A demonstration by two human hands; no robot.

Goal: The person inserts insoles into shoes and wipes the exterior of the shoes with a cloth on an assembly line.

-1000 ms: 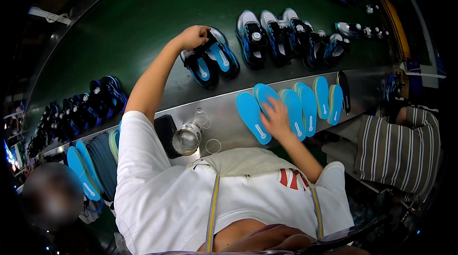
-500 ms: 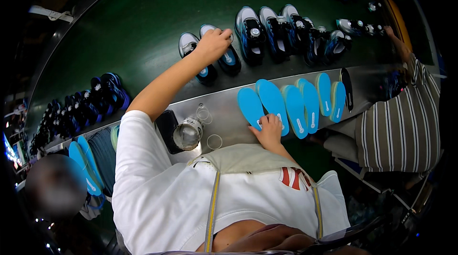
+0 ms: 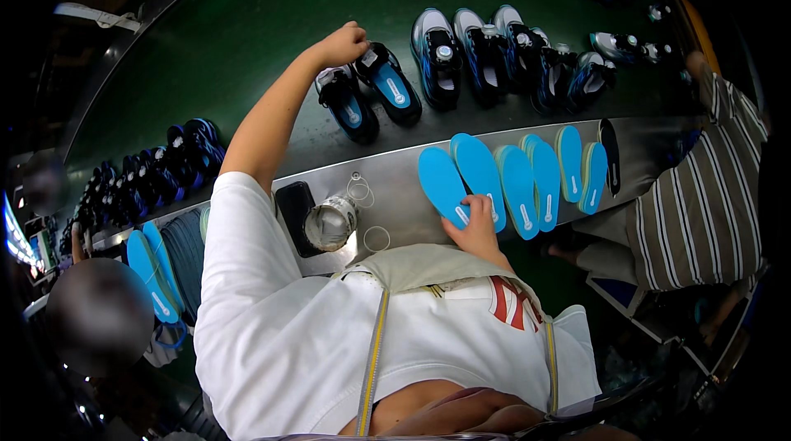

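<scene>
My left hand (image 3: 340, 44) is at the toe end of a sneaker (image 3: 390, 86); its fingers are curled over the front and tongue, hiding the toe. A blue insole lies inside that sneaker. Close beside it on the left stands its black, blue and white mate (image 3: 348, 107), also with a blue insole inside. Nearer to me, my right hand (image 3: 478, 233) grips the heel end of a bright blue insole (image 3: 440, 175). Its fingertips reach into the gap beside a second blue insole (image 3: 476, 165).
More insoles (image 3: 517, 185) lie in a row along the metal ledge (image 3: 395, 185). Beyond on the green table (image 3: 247, 45) stand several sneakers (image 3: 437, 53). A phone (image 3: 294, 202), a tape-wrapped cup (image 3: 331, 225) and thin rings (image 3: 376, 238) are nearby. A person in a striped shirt (image 3: 700, 185) sits at right.
My left hand has moved left and outward toward the toe, uncovering more of the sneaker's insole. My right hand's fingers have moved between the two insole heels.
</scene>
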